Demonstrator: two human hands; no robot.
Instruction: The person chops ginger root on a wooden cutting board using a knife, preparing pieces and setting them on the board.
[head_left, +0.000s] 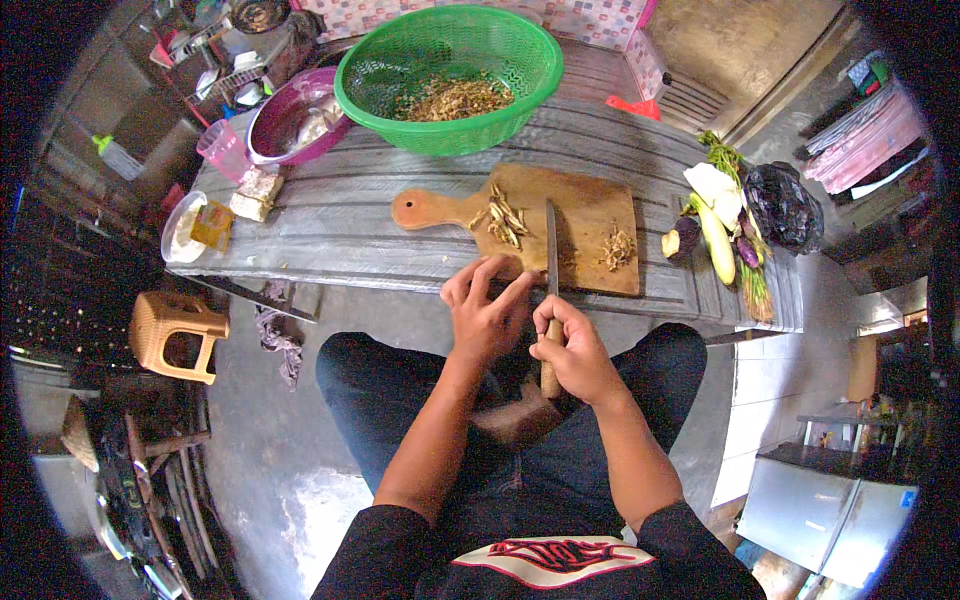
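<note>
Spanning the scene from side to side, the grey striped worktop (pixel 330 240) carries nearly everything, its near edge facing the seated lap so both forearms can reach over it. Next in size, the green basket (pixel 478 135) stands at the far side, behind the board; brown shreds (pixel 455 100) lie in its bottom, and its height probably explains why it is kept back, out of the knife's way. The wooden cutting board (pixel 595 205) lies along the near edge, handle pointing left, which leaves its wide part directly before the hands. Left of the basket sits a purple basin (pixel 272 122), set aside from the cutting spot. Over on the right, vegetables (pixel 714 240) lie in a loose group beside a black bag (pixel 787 205), apart from the board.

The knife (pixel 552 250) points away from the body, blade above the board, handle hanging short of the near edge. The right hand (pixel 577 357) has its fingers clamped around that handle, thumb along its side, presumably to steer the blade. The left hand (pixel 487 312) is at the board's near edge, fingers bent and spread apart; whether the tips press or pinch anything, I cannot tell. Smallest, brown strips (pixel 505 217) lie left of the blade and a finer heap (pixel 619 247) right of it, seemingly sorted by size.
</note>
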